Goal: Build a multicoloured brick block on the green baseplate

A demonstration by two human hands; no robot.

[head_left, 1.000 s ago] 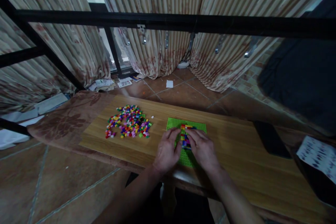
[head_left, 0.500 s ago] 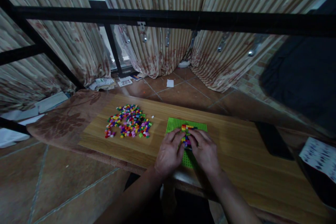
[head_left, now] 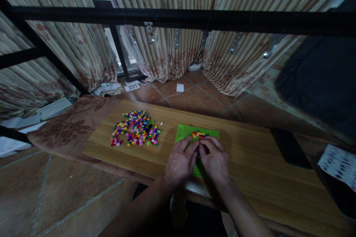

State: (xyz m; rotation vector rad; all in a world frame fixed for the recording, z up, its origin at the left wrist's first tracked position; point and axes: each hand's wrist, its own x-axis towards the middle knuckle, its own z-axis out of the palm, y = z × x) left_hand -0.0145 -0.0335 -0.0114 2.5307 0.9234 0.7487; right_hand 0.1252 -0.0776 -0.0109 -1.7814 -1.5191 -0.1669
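Note:
A green studded baseplate [head_left: 183, 131] lies on the wooden board in front of me. Red, yellow and blue toy bricks [head_left: 198, 134] are joined in a small cluster on it, partly covered by my fingers. My left hand [head_left: 180, 160] reaches in from the left, its thumb and fingers bent together at the cluster. From the other side my right hand [head_left: 215, 157] does the same, with its fingertips close to those of the left. Whatever lies between the fingertips is hidden. Below the hands, a few purple and blue bricks show in the gap.
Loose coloured bricks [head_left: 139, 129] lie in a heap to the left, with a single white brick [head_left: 161, 123] apart from it. A dark phone-like slab [head_left: 290, 148] and a printed sheet [head_left: 338, 166] are at the right. A black metal bar [head_left: 178, 20] crosses beyond the board.
My right hand's fingers have moved slightly left and drawn closer to my left fingertips, covering more of the cluster. My left hand has hardly moved.

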